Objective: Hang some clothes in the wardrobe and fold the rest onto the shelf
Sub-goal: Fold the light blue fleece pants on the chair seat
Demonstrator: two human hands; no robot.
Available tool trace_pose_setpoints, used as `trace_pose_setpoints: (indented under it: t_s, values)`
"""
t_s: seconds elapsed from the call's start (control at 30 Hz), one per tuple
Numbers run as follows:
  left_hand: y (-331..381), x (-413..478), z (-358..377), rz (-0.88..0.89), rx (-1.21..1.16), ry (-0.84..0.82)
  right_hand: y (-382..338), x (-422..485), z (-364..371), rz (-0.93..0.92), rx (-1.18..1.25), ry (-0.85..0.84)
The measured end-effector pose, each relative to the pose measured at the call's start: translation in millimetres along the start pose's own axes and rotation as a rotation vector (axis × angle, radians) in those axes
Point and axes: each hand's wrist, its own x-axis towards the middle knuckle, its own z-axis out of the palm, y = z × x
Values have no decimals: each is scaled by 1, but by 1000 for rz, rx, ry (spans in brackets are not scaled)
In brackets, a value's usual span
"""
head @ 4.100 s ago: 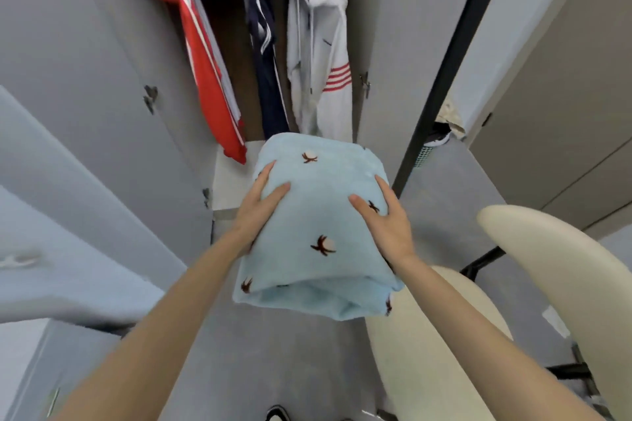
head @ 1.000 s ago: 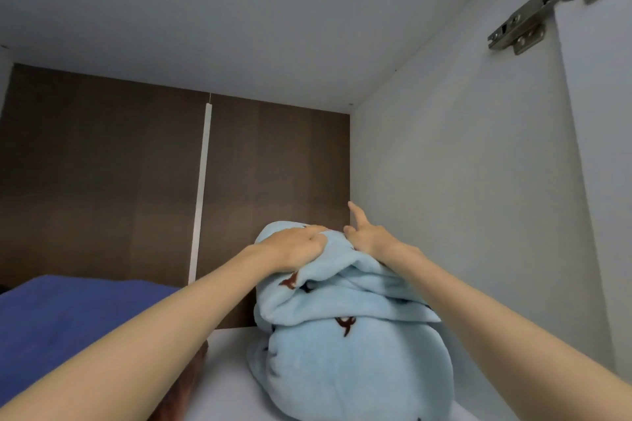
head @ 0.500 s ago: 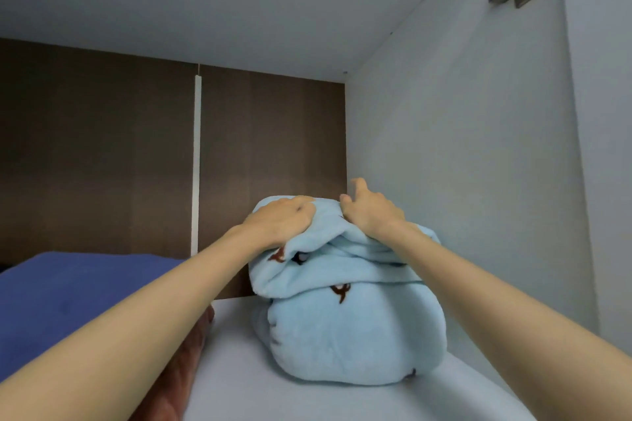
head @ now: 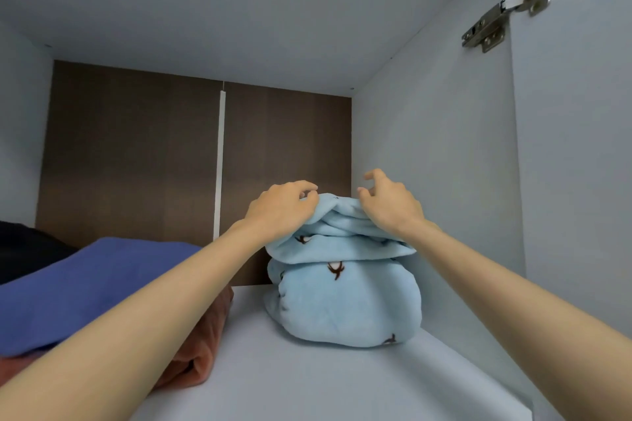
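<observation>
1. At the back right corner of the wardrobe shelf [head: 307, 383] sits a folded light-blue fleece garment [head: 345, 304] with small brown motifs, close against the right side wall.
2. The left hand [head: 278, 212] rests on the bundle's top left, fingers curled and gripping the top fold.
3. The right hand [head: 390, 203] rests its heel on the top right, fingers loosely curled and lifted, grasping nothing.
4. Along the shelf's left edge lies a folded blue cloth [head: 85, 284] atop a rust-coloured one [head: 205, 352].
5. A metal hinge [head: 506, 8] is fixed by the door, upper right.
</observation>
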Motion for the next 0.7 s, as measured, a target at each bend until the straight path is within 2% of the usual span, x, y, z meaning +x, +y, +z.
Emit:
trace_pose_setpoints:
  t_s: [0.17,0.33,0.47,0.7]
  values:
    - [14,-34,-21,-6,-22,38,-6,-29,-18,-9,53,0]
    - [29,-86,-42,-22,-34,2,-14,-81,-46,1,68,-18]
    - [37,-148,-59,-21,-66,8,-33,-145,-70,-31,53,-29]
    - [54,-283,-87,83,-55,-31,-70,-281,-110,-18,17,-90]
